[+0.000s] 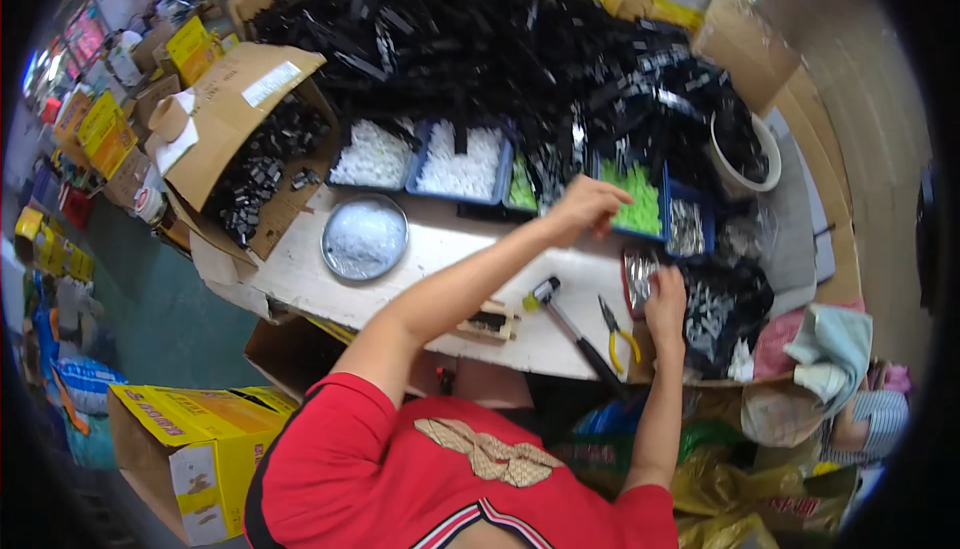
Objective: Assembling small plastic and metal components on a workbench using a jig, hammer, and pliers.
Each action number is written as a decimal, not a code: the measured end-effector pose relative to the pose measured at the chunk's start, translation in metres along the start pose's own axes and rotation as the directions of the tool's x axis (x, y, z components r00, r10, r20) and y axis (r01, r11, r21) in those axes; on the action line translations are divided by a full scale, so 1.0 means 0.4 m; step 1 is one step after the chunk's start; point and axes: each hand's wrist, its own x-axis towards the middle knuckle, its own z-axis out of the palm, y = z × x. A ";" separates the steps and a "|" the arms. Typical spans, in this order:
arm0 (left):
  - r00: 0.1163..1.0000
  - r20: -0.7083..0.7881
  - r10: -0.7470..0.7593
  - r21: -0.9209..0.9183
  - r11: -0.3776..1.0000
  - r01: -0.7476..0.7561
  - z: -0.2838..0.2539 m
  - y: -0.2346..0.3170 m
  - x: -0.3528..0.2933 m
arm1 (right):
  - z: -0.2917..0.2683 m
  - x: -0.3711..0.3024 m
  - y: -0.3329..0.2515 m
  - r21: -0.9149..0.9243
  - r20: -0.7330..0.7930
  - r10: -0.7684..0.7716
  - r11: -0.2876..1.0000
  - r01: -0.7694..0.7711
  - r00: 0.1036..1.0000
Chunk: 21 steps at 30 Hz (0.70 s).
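Note:
My left hand (585,210) is over the near left edge of a blue bin of light green small parts (637,199). Its fingers are curled together, and whatever they may hold is too small to make out. My right hand (665,301) is at the right side of a small red tray (630,284) with shiny metal pieces. Those fingers point down and are pressed together; their tips are partly hidden. Between my arms lie a hammer (572,325) with a dark handle and yellow-handled pliers (619,335). Left of them sits a small wooden fixture (490,322) with a dark slot.
Black strips (450,39) are heaped across the back. Bins of white parts (458,161) and a bin of metal pieces (686,226) line the table. A round metal dish (365,237) and a carton of dark parts (270,174) stand left; a black bag (722,314) lies right.

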 end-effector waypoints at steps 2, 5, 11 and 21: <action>1.000 0.020 0.021 -0.018 1.000 -0.021 -0.037 0.017 -0.110 | -0.033 0.017 -0.083 0.255 0.026 0.029 0.966 -0.034 0.999; 1.000 -0.004 -0.009 -0.178 0.984 0.008 -0.083 -0.003 -0.257 | -0.042 0.021 -0.187 0.552 0.190 0.045 0.821 -0.144 0.981; 0.999 0.040 -0.010 -0.563 0.826 0.031 -0.161 -0.098 -0.425 | 0.013 -0.001 -0.347 0.839 0.395 -0.162 0.466 -0.282 0.904; 0.998 0.008 0.064 -0.746 0.665 -0.037 -0.183 -0.146 -0.520 | 0.080 -0.010 -0.461 0.849 0.428 -0.307 0.460 -0.261 0.850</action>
